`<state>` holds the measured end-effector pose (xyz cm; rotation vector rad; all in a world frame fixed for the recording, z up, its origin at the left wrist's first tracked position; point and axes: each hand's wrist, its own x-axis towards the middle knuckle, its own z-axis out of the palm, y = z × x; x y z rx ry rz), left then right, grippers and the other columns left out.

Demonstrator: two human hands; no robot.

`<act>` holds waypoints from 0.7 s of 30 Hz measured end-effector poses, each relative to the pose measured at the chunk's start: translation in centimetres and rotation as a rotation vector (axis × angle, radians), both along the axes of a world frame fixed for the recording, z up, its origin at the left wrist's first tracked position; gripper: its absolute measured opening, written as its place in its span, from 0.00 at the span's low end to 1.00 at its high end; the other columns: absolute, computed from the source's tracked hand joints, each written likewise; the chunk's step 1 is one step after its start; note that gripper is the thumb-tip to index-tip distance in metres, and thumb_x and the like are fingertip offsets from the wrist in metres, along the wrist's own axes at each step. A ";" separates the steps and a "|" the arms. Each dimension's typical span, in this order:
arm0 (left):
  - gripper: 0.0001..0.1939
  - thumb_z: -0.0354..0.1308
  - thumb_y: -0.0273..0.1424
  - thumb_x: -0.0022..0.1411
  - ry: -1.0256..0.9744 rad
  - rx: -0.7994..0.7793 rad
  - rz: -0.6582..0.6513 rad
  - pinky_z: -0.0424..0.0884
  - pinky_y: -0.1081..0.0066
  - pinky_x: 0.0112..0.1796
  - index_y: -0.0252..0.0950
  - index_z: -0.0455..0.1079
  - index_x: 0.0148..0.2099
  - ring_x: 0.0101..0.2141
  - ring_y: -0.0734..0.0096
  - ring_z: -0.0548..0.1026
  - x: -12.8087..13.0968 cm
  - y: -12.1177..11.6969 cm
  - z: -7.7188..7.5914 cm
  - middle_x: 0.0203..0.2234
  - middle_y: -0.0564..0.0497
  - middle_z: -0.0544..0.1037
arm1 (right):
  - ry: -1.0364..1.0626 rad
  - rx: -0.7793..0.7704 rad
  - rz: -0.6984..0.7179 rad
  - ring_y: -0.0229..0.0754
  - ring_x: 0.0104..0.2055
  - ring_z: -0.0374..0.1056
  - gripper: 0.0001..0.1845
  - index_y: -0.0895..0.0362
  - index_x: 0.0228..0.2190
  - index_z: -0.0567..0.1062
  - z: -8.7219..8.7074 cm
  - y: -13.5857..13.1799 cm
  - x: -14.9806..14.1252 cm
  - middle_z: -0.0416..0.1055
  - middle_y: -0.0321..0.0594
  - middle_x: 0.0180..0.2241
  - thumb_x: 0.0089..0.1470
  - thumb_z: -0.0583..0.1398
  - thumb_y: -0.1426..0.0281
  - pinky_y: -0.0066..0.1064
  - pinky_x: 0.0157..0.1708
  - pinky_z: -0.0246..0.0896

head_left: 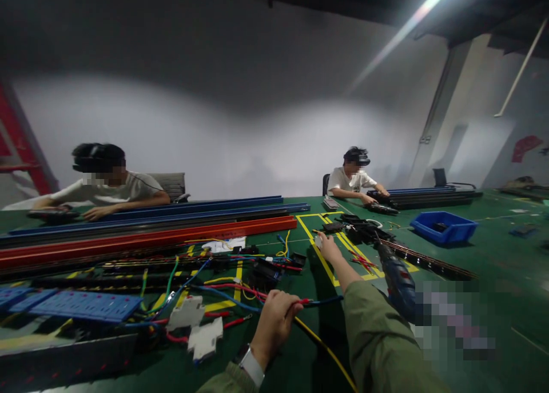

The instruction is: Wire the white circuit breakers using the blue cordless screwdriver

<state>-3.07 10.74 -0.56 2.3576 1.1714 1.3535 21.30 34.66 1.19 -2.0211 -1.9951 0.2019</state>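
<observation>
The left hand [277, 323] is closed around a red wire [306, 301], its tip poking out past the thumb; a blue wire [328, 301] emerges just beyond it, and a yellow wire [322, 342] curves down to the right of that hand. The right hand [330, 249] reaches farther forward over the bench [484, 258], fingers bent by a small pale piece [318, 242]; I cannot tell whether it is gripped. White paper [223, 245] ahead and left of the left hand bears marks too small to read. Right of the right hand, an open blue bin [457, 234] holds a dark item [440, 227], unclear in kind. A power drill [398, 276] lies nearer, beside the right sleeve [373, 324]. Pale block-shaped modules [206, 338] sit left of the left hand
</observation>
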 end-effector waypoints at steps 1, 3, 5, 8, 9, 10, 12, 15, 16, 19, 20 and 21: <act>0.12 0.49 0.36 0.68 -0.007 -0.002 0.004 0.62 0.66 0.41 0.39 0.73 0.42 0.34 0.68 0.72 0.0 0.0 0.1 0.33 0.50 0.79 | 0.003 -0.017 0.008 0.49 0.46 0.68 0.35 0.48 0.62 0.52 0.1 0.2 0.1 0.54 0.54 0.56 0.56 0.56 0.73 0.36 0.43 0.58; 0.12 0.49 0.36 0.68 -0.016 -0.012 0.010 0.62 0.66 0.39 0.39 0.72 0.42 0.34 0.68 0.72 0.0 0.0 0.2 0.33 0.49 0.78 | 0.009 -0.042 0.027 0.47 0.43 0.70 0.36 0.49 0.60 0.56 0.1 0.3 0.2 0.57 0.53 0.53 0.52 0.59 0.75 0.34 0.41 0.59; 0.12 0.49 0.36 0.68 -0.020 -0.022 0.006 0.62 0.66 0.39 0.39 0.72 0.42 0.34 0.68 0.72 0.0 0.0 0.3 0.33 0.50 0.79 | 0.013 -0.067 0.044 0.47 0.41 0.70 0.36 0.51 0.57 0.60 -0.1 0.0 0.4 0.58 0.52 0.51 0.48 0.62 0.76 0.34 0.39 0.59; 0.12 0.49 0.37 0.68 -0.014 -0.035 -0.003 0.62 0.66 0.40 0.40 0.73 0.41 0.34 0.68 0.71 -0.1 0.0 0.3 0.33 0.51 0.79 | 0.024 -0.088 0.070 0.47 0.39 0.71 0.34 0.53 0.54 0.63 -0.7 -0.9 0.6 0.61 0.52 0.49 0.45 0.63 0.78 0.34 0.38 0.59; 0.12 0.49 0.37 0.68 -0.008 -0.037 -0.003 0.62 0.66 0.40 0.40 0.73 0.41 0.34 0.68 0.71 -0.1 0.0 0.3 0.33 0.51 0.79 | 0.030 -0.089 0.082 0.47 0.39 0.71 0.34 0.53 0.54 0.63 -0.9 -1.3 0.6 0.62 0.51 0.49 0.44 0.63 0.78 0.33 0.38 0.59; 0.12 0.49 0.37 0.68 -0.003 -0.037 -0.001 0.62 0.66 0.39 0.40 0.73 0.42 0.34 0.68 0.71 -0.1 0.0 0.3 0.33 0.51 0.79 | 0.038 -0.086 0.096 0.47 0.40 0.70 0.33 0.54 0.53 0.64 -1.1 -1.7 0.6 0.63 0.51 0.48 0.44 0.63 0.77 0.33 0.39 0.60; 0.13 0.49 0.38 0.68 0.010 -0.034 0.002 0.62 0.66 0.39 0.40 0.73 0.42 0.34 0.68 0.71 -0.2 0.0 0.3 0.34 0.50 0.79 | 0.059 -0.071 0.127 0.48 0.42 0.70 0.34 0.55 0.52 0.66 -1.3 -2.2 0.5 0.65 0.51 0.48 0.42 0.65 0.76 0.32 0.40 0.60; 0.14 0.48 0.38 0.69 0.032 -0.032 -0.011 0.62 0.66 0.39 0.42 0.73 0.47 0.35 0.69 0.72 -0.2 0.0 0.2 0.35 0.50 0.79 | 0.093 -0.039 0.179 0.49 0.45 0.69 0.35 0.57 0.51 0.69 -1.3 -2.9 0.4 0.68 0.50 0.48 0.38 0.67 0.77 0.32 0.42 0.61; 0.14 0.47 0.38 0.69 0.041 -0.035 -0.018 0.62 0.66 0.39 0.43 0.72 0.49 0.35 0.69 0.72 -0.3 0.0 0.2 0.35 0.50 0.79 | 0.105 -0.029 0.200 0.49 0.46 0.69 0.34 0.57 0.50 0.70 -1.2 -3.1 0.4 0.69 0.48 0.48 0.37 0.66 0.78 0.32 0.44 0.61; 0.16 0.46 0.38 0.70 0.070 -0.041 -0.030 0.62 0.66 0.39 0.46 0.71 0.52 0.35 0.69 0.72 -0.4 0.0 0.2 0.35 0.51 0.79 | 0.142 0.003 0.259 0.48 0.49 0.69 0.35 0.56 0.51 0.71 -1.0 -4.1 0.5 0.72 0.45 0.48 0.38 0.64 0.81 0.32 0.48 0.60; 0.16 0.46 0.38 0.70 0.077 -0.041 -0.030 0.62 0.66 0.40 0.46 0.71 0.52 0.35 0.69 0.72 -0.4 0.0 0.2 0.35 0.50 0.79 | 0.153 0.015 0.271 0.47 0.50 0.68 0.36 0.55 0.52 0.70 -1.0 -4.5 0.5 0.72 0.45 0.49 0.39 0.63 0.82 0.32 0.49 0.60; 0.16 0.46 0.38 0.70 0.080 -0.042 -0.029 0.62 0.65 0.40 0.46 0.71 0.53 0.35 0.68 0.72 -0.4 0.0 0.2 0.35 0.50 0.79 | 0.164 0.026 0.279 0.47 0.50 0.68 0.37 0.55 0.54 0.69 -1.0 -5.0 0.6 0.72 0.45 0.50 0.39 0.62 0.82 0.33 0.50 0.60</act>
